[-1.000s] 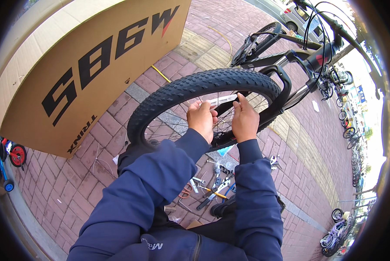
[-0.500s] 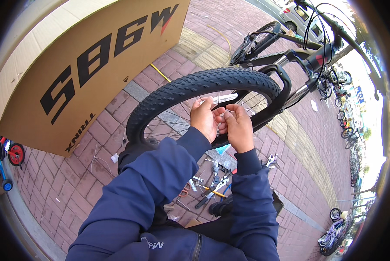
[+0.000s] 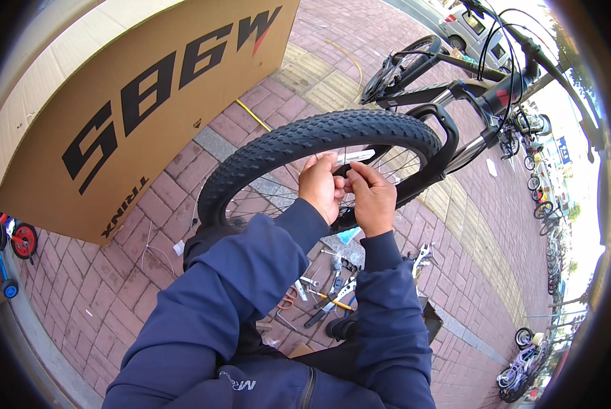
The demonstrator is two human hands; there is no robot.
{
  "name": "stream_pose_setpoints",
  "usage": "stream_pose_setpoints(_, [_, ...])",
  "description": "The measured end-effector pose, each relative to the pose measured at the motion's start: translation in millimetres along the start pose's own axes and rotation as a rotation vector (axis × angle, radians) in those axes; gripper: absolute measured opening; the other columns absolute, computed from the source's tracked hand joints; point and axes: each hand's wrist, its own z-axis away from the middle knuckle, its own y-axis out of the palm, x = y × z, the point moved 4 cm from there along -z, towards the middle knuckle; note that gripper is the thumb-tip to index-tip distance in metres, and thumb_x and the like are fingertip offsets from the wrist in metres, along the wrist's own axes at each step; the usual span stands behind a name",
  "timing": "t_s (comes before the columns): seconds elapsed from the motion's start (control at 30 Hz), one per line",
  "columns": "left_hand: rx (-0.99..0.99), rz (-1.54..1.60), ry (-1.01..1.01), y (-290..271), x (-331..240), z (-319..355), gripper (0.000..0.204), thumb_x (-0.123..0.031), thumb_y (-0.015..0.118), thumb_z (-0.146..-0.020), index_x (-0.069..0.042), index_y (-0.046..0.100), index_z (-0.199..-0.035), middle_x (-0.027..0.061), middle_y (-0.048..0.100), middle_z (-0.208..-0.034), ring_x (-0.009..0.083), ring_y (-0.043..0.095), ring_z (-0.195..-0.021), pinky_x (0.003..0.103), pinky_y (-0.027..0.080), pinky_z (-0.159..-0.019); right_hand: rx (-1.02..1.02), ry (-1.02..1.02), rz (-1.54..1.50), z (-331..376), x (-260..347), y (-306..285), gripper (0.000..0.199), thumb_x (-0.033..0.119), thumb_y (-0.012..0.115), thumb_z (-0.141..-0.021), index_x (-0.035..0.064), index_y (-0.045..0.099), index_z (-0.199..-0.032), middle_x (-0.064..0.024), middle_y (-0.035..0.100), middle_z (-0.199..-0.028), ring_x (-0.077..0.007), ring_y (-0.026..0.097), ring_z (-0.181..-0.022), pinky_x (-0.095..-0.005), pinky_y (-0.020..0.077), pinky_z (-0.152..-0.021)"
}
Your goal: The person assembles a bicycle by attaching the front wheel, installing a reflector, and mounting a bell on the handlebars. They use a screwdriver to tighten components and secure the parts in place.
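Note:
My left hand (image 3: 320,191) and my right hand (image 3: 371,199) are close together inside the rim of a bicycle wheel with a knobby black tyre (image 3: 305,133). Right thumb and forefinger pinch at the spot where the fingertips meet, and a small dark bit shows there, too small to name. The left fingers are curled around the same spot, and what they hold is hidden. Just beyond the fingertips runs a white strip (image 3: 357,156), along the wheel's inner side. Spokes pass behind both hands. The wheel sits in the front fork (image 3: 449,133) of the bicycle.
A big cardboard box (image 3: 176,129) stands at the left. Below my hands, on the brick paving, lie red-handled scissors (image 3: 287,298), a yellow-handled tool (image 3: 334,300) and several wrenches (image 3: 423,255). A small bike's red wheel (image 3: 24,241) shows far left; a van (image 3: 470,33) is parked beyond.
My fingertips have closed in on each other, the right thumb and forefinger now pinching. A small dark bit shows between them. The wheel and handlebar have shifted slightly in view.

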Motion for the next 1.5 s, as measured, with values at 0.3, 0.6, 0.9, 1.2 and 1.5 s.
stream_pose_setpoints(0.3, [-0.04, -0.009, -0.03, 3.3, -1.9, 1.7, 0.008, -0.016, 0.056, -0.099, -0.013, 0.053, -0.105, -0.0014, 0.053, -0.081, 0.0056, 0.044, -0.053, 0.023, 0.031, -0.044, -0.107, -0.181, 0.204, -3.8, 3.9, 13.0, 0.01, 0.008, 0.075, -0.087, 0.0028, 0.071, -0.094, -0.0073, 0.074, -0.084, -0.0155, 0.071, -0.073, -0.0284, 0.0548, -0.068])
stream_pose_setpoints(0.6, [-0.023, -0.01, -0.038, 0.7, -0.1, -0.6, 0.01, -0.016, 0.057, -0.099, -0.014, 0.047, -0.101, 0.0013, 0.056, -0.083, 0.0077, 0.047, -0.054, 0.024, 0.033, -0.044, -0.185, -0.32, 0.306, -0.6, 8.7, 13.3, 0.009, 0.005, 0.075, -0.081, 0.0046, 0.072, -0.089, -0.0098, 0.072, -0.085, -0.0244, 0.071, -0.074, -0.0337, 0.0547, -0.07])
stream_pose_setpoints(0.9, [-0.022, -0.026, -0.036, -0.1, 0.5, -1.7, 0.011, -0.017, 0.057, -0.099, -0.014, 0.048, -0.105, 0.0022, 0.057, -0.091, 0.0076, 0.046, -0.056, 0.024, 0.033, -0.046, -0.162, -0.338, 0.335, -5.1, 7.7, 12.7, 0.01, 0.004, 0.076, -0.08, 0.0043, 0.072, -0.089, -0.0096, 0.07, -0.084, -0.0243, 0.069, -0.074, -0.0332, 0.0539, -0.069])
stream_pose_setpoints(1.2, [-0.061, -0.039, -0.04, 2.6, -2.0, 1.1, 0.011, -0.015, 0.056, -0.098, -0.014, 0.047, -0.102, 0.0013, 0.055, -0.082, 0.0071, 0.046, -0.054, 0.023, 0.033, -0.044, -0.208, 0.053, 0.232, -11.0, -6.4, 7.1, 0.026, 0.009, 0.086, -0.077, 0.0001, 0.067, -0.092, -0.0042, 0.069, -0.081, -0.0127, 0.064, -0.071, -0.0286, 0.0524, -0.067])
stream_pose_setpoints(1.5, [-0.031, -0.045, -0.023, 1.3, 0.2, -2.1, 0.006, -0.016, 0.052, -0.099, -0.012, 0.049, -0.103, 0.0023, 0.057, -0.086, 0.0074, 0.046, -0.055, 0.023, 0.033, -0.044, -0.014, 0.161, -0.145, -15.7, -19.8, 13.3, 0.011, 0.002, 0.074, -0.088, -0.005, 0.069, -0.095, -0.006, 0.071, -0.087, -0.0102, 0.063, -0.076, -0.0238, 0.0502, -0.069])
